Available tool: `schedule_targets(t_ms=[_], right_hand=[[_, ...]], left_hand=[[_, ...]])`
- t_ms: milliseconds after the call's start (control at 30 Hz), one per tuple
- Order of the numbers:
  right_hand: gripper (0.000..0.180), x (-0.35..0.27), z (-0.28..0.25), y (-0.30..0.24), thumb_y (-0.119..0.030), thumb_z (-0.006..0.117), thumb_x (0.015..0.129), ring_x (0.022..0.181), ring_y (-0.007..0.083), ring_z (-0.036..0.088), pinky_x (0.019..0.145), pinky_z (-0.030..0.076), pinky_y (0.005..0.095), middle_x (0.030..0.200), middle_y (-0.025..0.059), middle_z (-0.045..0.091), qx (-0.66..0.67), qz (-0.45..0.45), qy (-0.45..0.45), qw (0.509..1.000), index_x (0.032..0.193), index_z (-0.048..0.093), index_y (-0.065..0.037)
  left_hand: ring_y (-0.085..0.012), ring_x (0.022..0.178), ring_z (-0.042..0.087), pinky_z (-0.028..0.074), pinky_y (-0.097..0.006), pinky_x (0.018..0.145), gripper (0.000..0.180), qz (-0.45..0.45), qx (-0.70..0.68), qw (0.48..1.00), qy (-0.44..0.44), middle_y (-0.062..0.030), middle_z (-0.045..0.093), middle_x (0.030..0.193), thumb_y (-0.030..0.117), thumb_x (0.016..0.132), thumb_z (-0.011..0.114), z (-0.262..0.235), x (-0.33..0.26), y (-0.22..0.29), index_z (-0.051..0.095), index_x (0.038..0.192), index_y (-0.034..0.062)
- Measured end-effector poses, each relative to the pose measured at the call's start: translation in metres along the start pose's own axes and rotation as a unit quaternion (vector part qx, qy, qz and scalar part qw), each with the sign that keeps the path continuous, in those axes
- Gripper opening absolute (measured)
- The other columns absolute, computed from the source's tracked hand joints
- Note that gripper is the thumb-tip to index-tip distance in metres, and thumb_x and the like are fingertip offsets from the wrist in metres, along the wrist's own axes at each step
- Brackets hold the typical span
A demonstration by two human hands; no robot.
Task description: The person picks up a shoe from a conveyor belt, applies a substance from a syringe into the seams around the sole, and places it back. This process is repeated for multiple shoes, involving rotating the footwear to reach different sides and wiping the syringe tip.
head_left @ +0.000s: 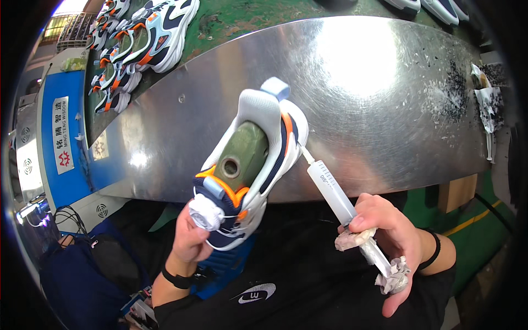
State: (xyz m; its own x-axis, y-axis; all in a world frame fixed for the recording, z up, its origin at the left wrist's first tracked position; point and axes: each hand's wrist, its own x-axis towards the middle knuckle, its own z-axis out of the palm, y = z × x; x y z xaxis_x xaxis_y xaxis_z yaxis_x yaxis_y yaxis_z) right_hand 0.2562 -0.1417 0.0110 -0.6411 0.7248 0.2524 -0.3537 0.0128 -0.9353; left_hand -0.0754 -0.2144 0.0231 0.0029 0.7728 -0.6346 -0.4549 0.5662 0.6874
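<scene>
My left hand [190, 237] is closed on a white, navy and orange sneaker [283, 159], gripping its toe end beside a bunched white lace [205, 213]. An olive-green shoe last [245, 148] with a round hole fills the shoe. The heel points away from me and carries a pale blue pull tab [275, 88]. In my right hand [393, 225] is a clear plastic syringe [331, 190], its thin tip at the sole edge near the heel; whether it touches, I cannot tell. Crumpled whitish wrapping [394, 276] covers the syringe's finger flange and plunger end.
A shiny metal plate [231, 71] lies on the green worktable [231, 19]. Similar sneakers [159, 38] stand in rows at the far left, others [440, 8] at the far right. Stained white scraps [488, 104] lie along the right edge. A blue machine panel [49, 159] stands at left.
</scene>
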Motion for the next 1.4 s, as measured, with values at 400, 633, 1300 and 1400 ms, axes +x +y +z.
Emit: schedule_targets(t_ms=[400,633,1300,1400], right_hand=[[0.112,0.015,0.012,-0.034,-0.063,0.079,0.051,0.093,0.0214,0.049,0.085,0.036,0.0359,0.109,0.0139,0.057,-0.007,0.033,-0.054,0.998,0.129,0.036,0.005],[0.101,0.008,0.013,-0.071,-0.055,0.085,0.047,0.087,0.02,0.055,0.071,0.04,0.0284,0.105,0.0082,0.052,0.025,0.134,-0.051,0.989,0.121,0.047,0.0],[0.076,-0.041,0.021,-0.143,-0.058,0.078,0.062,0.073,0.0216,0.055,0.061,0.034,0.0318,0.096,0.0134,0.059,-0.139,0.147,0.025,0.979,0.113,0.052,-0.008],[0.075,-0.046,0.021,-0.143,-0.057,0.078,0.062,0.072,0.0209,0.055,0.061,0.033,0.0319,0.096,0.0135,0.06,-0.168,0.141,0.026,0.975,0.113,0.052,-0.009]], left_hand=[[-0.026,0.122,0.047,0.036,-0.04,0.104,0.08,-0.149,-0.142,0.958,-0.197,-0.0152,0.045,0.132,0.0,0.071,0.07,0.041,0.005,-0.012,0.025,0.138,-0.0008],[-0.021,0.117,0.05,0.039,-0.036,0.1,0.069,-0.211,-0.191,0.915,-0.284,-0.0096,0.051,0.126,-0.007,0.071,0.063,0.057,0.019,-0.018,0.036,0.134,0.002],[-0.0226,0.105,0.059,0.046,-0.036,0.095,0.031,-0.214,-0.219,0.852,-0.426,-0.0108,0.062,0.112,0.0,0.086,0.058,0.128,0.066,-0.045,0.056,0.117,0.0032],[-0.0213,0.104,0.059,0.047,-0.035,0.094,0.03,-0.2,-0.213,0.856,-0.427,-0.0099,0.062,0.112,0.0,0.086,0.059,0.135,0.07,-0.045,0.057,0.116,0.0043]])
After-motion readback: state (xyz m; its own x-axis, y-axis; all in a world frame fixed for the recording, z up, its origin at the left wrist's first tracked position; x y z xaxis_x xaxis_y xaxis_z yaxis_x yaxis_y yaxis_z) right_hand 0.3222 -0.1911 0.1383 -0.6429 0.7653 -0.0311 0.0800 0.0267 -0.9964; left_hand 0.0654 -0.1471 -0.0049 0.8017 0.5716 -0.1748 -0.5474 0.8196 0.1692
